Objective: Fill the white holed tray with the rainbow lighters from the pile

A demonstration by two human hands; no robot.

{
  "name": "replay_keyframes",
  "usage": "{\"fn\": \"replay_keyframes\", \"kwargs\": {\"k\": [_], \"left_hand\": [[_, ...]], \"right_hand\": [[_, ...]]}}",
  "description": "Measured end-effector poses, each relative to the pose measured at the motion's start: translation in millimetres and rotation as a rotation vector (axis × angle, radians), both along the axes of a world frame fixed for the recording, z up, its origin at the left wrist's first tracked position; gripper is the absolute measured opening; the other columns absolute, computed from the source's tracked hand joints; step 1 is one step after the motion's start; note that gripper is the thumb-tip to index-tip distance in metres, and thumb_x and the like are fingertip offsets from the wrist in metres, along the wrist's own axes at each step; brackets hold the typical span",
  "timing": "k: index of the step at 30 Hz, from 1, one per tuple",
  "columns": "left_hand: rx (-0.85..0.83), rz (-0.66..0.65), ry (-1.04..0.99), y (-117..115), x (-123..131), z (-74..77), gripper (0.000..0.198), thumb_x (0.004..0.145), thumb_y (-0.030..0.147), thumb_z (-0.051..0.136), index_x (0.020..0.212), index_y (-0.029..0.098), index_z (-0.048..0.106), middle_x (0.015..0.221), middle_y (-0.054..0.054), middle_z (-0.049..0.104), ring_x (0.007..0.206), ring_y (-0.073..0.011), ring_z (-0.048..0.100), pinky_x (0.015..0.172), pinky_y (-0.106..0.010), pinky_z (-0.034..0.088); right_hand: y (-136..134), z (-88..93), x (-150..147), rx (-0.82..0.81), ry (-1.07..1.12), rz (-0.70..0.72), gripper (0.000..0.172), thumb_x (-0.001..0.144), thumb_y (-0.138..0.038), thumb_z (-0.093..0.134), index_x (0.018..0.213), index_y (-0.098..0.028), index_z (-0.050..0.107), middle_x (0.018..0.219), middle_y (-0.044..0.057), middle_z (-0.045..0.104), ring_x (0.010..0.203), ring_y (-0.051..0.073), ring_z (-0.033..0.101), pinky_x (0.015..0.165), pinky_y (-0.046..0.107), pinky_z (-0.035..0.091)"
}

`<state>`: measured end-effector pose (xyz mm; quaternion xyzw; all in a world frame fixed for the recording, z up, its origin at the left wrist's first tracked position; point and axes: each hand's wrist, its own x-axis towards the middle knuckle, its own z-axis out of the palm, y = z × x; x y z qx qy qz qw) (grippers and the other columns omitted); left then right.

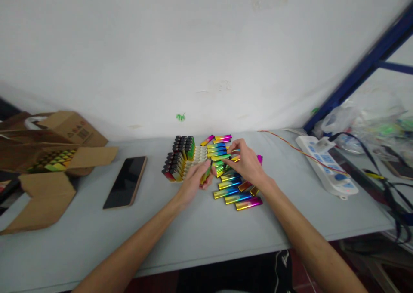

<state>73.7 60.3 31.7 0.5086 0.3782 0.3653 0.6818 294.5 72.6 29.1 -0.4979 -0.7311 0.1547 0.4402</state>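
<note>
My left hand (pixel 193 179) is closed around a slim yellow-green tube (pixel 205 177) with a dark end, held just in front of a white tray. My right hand (pixel 247 161) reaches over the pile of loose tubes, thumb and fingers pinching near a green tube (pixel 221 157); the exact grip is partly hidden. The white tray (pixel 200 154) has rows of round holes. Black-capped tubes (pixel 183 144) stand upright in its left and back part. Shiny tubes in yellow, blue and magenta (pixel 249 203) lie loose to the right of the tray.
A dark phone (pixel 125 182) lies on the grey table (pixel 180 245) at left, beside an opened cardboard box (pixel 87 157) with more tubes inside. At right are a white power strip (pixel 325 166), a thin red-yellow wire (pixel 290 146), black cables and plastic bags (pixel 342 123).
</note>
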Motion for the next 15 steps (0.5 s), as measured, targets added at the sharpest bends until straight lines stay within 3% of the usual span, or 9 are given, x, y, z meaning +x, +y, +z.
{"fn": "replay_keyframes", "kwargs": {"k": [5, 9, 15], "left_hand": [[-0.074, 0.0, -0.037, -2, 3, 4.7, 0.06, 0.081, 0.078, 0.064, 0.07, 0.02, 0.054, 0.053, 0.006, 0.04, 0.043, -0.0073, 0.029, 0.043, -0.022, 0.018], [0.034, 0.088, 0.021, -2, 4, 4.3, 0.061, 0.078, 0.074, 0.071, 0.06, 0.021, 0.045, 0.049, 0.008, 0.032, 0.043, -0.006, 0.024, 0.043, -0.021, 0.018], [0.17, 0.224, 0.144, 0, 3, -1.9, 0.064, 0.078, 0.071, 0.069, 0.051, 0.023, 0.038, 0.047, 0.006, 0.03, 0.043, -0.0073, 0.027, 0.043, -0.024, 0.018]], "right_hand": [[-6, -5.5, -16, 0.113, -0.182, 0.129, 0.04, 0.094, -0.016, 0.068, 0.13, -0.026, 0.053, 0.13, 0.013, 0.059, 0.127, 0.031, 0.059, 0.108, 0.053, 0.055], [-10, -12.9, -27, 0.1, -0.212, 0.228, 0.037, 0.1, -0.019, 0.062, 0.135, -0.026, 0.053, 0.134, 0.014, 0.056, 0.129, 0.03, 0.058, 0.11, 0.053, 0.054], [-11, -20.3, -34, 0.103, -0.25, 0.265, 0.017, 0.103, -0.023, 0.06, 0.12, -0.022, 0.06, 0.134, 0.016, 0.056, 0.128, 0.03, 0.058, 0.108, 0.051, 0.056]]}}
